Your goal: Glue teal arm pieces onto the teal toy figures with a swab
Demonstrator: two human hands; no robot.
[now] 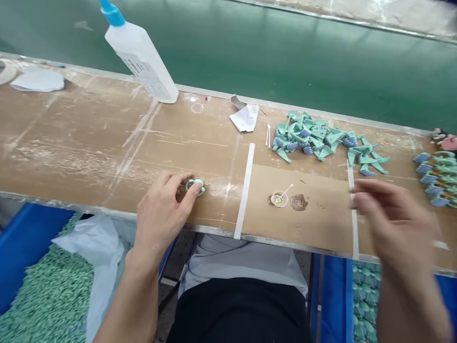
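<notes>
Green plastic ring (195, 187) — under curled left hand (164, 212)

Bright, even light, faint shadows, the right hand (391, 219) motion-blurred.

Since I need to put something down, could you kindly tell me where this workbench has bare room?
The widest bare patch is the workbench left of the left hand, below the white glue bottle. It is crowded rightward, around the green plastic parts, the cardboard sheet and the right hand.
</notes>
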